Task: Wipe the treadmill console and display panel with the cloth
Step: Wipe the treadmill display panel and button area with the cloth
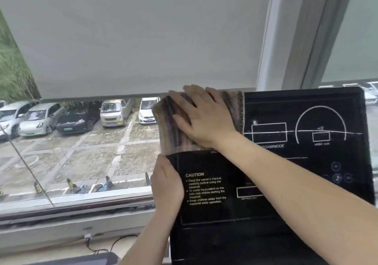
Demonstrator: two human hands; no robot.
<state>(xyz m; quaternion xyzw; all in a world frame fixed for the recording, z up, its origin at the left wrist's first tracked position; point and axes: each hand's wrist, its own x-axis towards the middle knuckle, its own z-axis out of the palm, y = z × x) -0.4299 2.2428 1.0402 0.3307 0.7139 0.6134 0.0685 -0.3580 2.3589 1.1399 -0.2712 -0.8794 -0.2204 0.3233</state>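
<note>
Striped brownish cloth (168, 139) lies on the top-left corner of the black console (276, 105). The right hand (204, 117) presses it flat, fingers straight and a bit spread. The left hand (166, 182) grips the console's left edge just below the cloth, fingers curled round behind it.

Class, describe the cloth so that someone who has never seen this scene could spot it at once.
Find the black treadmill console by the window. At its top left corner a right hand presses flat on the cloth. It alone is soft and striped in brown and purple, while the console beside it is glossy black with white markings.
</note>
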